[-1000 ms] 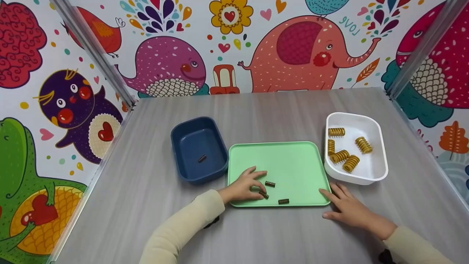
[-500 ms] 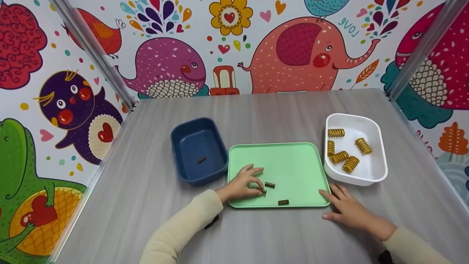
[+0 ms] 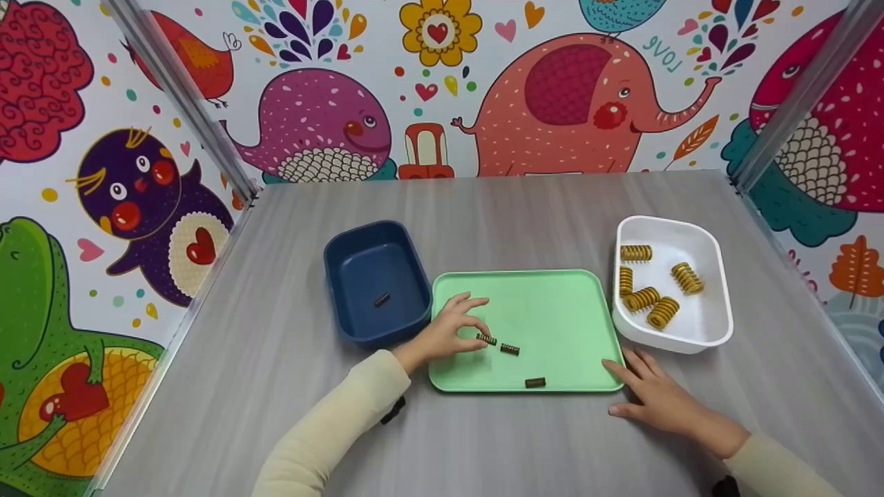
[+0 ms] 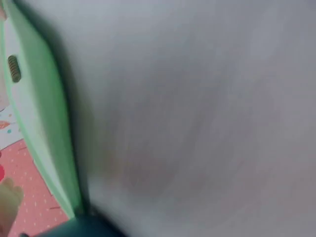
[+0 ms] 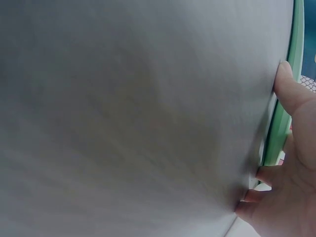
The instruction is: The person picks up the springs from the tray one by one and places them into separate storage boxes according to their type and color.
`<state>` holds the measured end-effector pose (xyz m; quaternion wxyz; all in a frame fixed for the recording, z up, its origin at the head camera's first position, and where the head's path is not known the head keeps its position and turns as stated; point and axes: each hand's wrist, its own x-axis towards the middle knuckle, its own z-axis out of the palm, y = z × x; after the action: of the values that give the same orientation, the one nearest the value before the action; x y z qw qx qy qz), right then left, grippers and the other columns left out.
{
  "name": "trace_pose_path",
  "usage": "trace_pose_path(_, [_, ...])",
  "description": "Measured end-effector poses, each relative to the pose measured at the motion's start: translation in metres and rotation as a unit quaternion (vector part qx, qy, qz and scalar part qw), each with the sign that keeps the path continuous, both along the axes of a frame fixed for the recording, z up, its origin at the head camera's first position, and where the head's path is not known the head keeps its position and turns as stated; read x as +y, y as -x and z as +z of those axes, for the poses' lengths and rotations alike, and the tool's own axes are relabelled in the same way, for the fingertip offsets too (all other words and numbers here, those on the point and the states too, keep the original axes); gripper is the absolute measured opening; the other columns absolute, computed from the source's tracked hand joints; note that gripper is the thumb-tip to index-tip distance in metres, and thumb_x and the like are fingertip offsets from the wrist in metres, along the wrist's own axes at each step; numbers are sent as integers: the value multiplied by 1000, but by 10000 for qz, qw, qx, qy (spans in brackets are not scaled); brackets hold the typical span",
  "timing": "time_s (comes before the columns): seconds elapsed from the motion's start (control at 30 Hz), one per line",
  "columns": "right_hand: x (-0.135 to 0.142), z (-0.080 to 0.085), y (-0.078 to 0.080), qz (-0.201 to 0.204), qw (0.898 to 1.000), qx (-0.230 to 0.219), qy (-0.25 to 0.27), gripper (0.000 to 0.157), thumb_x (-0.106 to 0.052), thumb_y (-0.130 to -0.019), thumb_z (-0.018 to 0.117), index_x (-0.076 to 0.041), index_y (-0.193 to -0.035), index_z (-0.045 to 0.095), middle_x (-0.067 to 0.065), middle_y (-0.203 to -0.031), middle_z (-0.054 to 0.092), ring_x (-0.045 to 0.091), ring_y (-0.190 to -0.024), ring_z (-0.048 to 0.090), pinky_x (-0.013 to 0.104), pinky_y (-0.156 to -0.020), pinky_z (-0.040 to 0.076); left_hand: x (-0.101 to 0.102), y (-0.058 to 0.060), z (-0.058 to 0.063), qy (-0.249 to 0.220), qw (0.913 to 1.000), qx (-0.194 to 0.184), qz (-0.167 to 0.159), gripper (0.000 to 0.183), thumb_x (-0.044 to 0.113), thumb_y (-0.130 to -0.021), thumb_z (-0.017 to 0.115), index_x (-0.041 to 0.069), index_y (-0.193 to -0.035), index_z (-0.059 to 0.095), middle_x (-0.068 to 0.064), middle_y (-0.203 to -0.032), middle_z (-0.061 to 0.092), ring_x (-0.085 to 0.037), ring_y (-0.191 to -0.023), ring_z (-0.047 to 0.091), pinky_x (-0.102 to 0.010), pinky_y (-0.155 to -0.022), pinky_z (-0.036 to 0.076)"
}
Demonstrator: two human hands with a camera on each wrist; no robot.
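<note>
Left hand: Thumb and index finger are pinching a dark spring; the remaining fingers are extending away from it.
Held spring: It is tilting between the fingertips over the green tray, just beside a second dark spring; whether it is touching the tray is hard to tell.
Pinch: A light, even squeeze is probably serving best; pressing off-centre could be sending so small a coil rolling.
Clearance: Lifting straight up before travelling sideways would be sparing the neighbouring coil a knock.
Right hand: Fingers are spreading loosely, holding nothing, resting at the tray's near right corner and on the surface; light contact there should be helping steadiness.
Near rim: A third dark spring is lying here.
Bins: The blue bin is holding one dark spring; the white bin, golden springs.
</note>
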<state>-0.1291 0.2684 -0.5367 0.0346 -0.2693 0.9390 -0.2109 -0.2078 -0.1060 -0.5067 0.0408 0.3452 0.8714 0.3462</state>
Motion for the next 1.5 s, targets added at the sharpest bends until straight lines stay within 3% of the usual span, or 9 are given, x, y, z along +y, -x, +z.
trace_pose_path(0.27, [0,-1,0,10,10000,-30,21,70,-42,-76,68,-3,-131,47,33,-136,33,55,-122,27,62,-92,32,-13,3,10,-479,9982,241,266,12,19,-82,69,9,-88,69,-17,-138,43,-45,-131,25,-58,-104,22])
trace_pose_path(0.6, [2,-1,-1,-87,10000,5,-42,70,-42,-75,70,-5,-130,48,33,-135,35,55,-121,29,62,-91,34,-34,12,28,-722,9937,348,782,11,19,-83,67,10,-90,69,-16,-138,42,-39,-134,23,-58,-105,20])
trace_pose_path(0.97, [1,1,0,-130,9998,-167,-36,71,-43,-75,69,-4,-130,48,33,-135,34,54,-122,27,63,-92,32,-64,27,45,-981,9827,386,1521,12,19,-83,68,10,-90,69,-13,-139,42,-35,-135,21,-56,-106,20])
trace_pose_path(1.33, [0,-1,1,-106,9998,-156,-11,71,-44,-76,68,-4,-131,48,33,-135,34,54,-122,27,63,-92,31,-88,42,51,-730,9773,252,1971,11,18,-82,69,10,-90,70,-11,-139,43,-35,-136,20,-55,-107,18])
trace_pose_path(1.5, [1,-1,2,-127,9998,-150,-22,71,-44,-75,69,-4,-131,48,34,-135,34,55,-122,27,63,-92,31,-94,45,52,-562,9774,239,2022,12,18,-82,69,10,-90,69,-12,-139,42,-34,-136,20,-54,-108,18])
